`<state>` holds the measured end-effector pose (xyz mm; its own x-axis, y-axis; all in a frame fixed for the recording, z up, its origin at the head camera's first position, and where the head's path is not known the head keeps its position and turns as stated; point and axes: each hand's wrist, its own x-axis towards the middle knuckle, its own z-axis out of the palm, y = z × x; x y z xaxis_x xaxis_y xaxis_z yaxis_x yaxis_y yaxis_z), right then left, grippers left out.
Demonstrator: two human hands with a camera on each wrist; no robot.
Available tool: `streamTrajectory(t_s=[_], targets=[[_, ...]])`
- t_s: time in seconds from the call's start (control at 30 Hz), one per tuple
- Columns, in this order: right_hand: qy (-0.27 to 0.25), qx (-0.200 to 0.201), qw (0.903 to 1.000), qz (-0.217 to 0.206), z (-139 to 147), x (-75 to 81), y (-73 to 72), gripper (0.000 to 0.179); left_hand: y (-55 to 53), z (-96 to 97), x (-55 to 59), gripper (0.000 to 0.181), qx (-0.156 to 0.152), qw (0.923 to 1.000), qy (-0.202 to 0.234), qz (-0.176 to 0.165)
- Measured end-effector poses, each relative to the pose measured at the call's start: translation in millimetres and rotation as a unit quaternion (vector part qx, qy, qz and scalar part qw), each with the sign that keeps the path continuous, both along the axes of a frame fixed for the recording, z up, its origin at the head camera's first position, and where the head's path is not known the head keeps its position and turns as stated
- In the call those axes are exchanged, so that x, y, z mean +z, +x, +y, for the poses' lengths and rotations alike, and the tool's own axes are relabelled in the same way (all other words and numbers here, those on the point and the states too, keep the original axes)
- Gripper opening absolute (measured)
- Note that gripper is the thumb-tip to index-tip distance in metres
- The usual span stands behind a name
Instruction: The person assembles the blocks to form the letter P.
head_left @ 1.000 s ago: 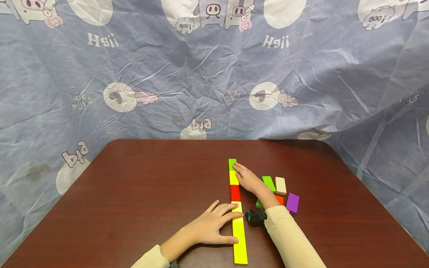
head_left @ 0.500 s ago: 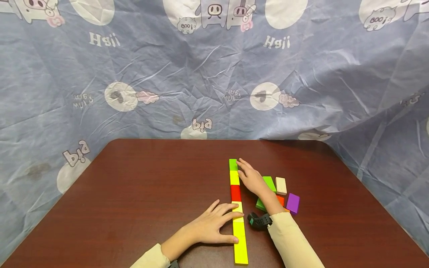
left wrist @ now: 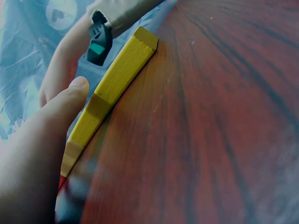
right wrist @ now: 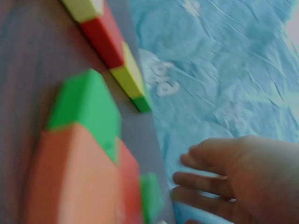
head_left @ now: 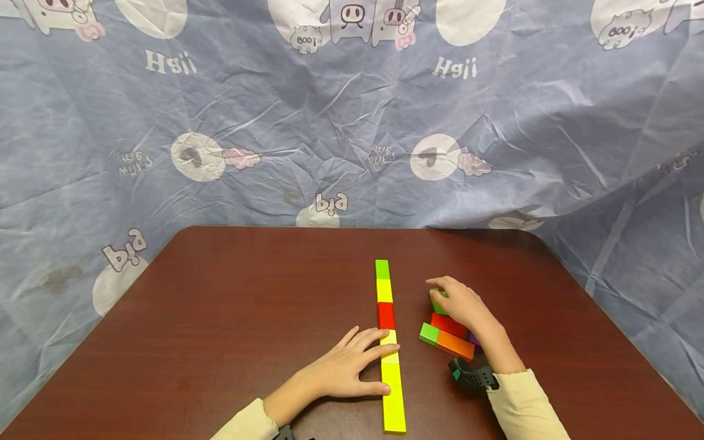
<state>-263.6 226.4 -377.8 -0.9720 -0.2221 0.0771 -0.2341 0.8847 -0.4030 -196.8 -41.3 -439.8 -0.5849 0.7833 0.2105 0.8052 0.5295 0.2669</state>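
Note:
A straight row of wooden blocks runs away from the person: bright yellow block (head_left: 393,403) nearest, then pale yellow block (head_left: 390,354), red block (head_left: 387,316), another yellow block (head_left: 384,291) and green block (head_left: 382,269) at the far end. My left hand (head_left: 343,370) lies with spread fingers at the near part, thumb and fingertips touching the yellow blocks. To the right, my right hand (head_left: 464,305) hovers over a loose green block (head_left: 438,304), fingers slightly bent. In the right wrist view the right hand (right wrist: 233,172) looks apart from the blocks and holds nothing.
Beside the right hand lie a red block (head_left: 450,325), a small green block (head_left: 429,333), an orange block (head_left: 456,346) and a partly hidden purple block (head_left: 473,340). The brown table (head_left: 247,293) ends at a printed cloth (head_left: 341,153) behind.
My right hand has left the far end of the row and moved right, over the loose blocks. It now covers the white block. The left hand stays in place.

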Motion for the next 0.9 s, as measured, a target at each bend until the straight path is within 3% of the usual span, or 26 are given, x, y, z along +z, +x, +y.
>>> streamTrajectory(t_s=[0.23,0.63,0.8,0.9], targets=[[-0.014,0.018,0.9975,-0.067,27,9.7,1.9,0.032,-0.1,0.7,1.2,0.065,-0.001,1.0000,-0.003,-0.007],[0.021,0.027,0.9971,-0.068,34,20.2,7.6,0.032,-2.7,0.1,1.5,0.064,-0.003,0.9998,-0.004,-0.017],[0.020,0.035,0.9958,-0.082,22,17.3,8.1,0.033,-2.5,0.5,0.2,0.064,-0.003,0.9997,-0.003,-0.023],[0.044,0.020,0.9959,-0.076,13,12.7,8.5,0.036,-2.3,0.6,-0.7,0.064,-0.001,0.9997,-0.002,-0.026]])
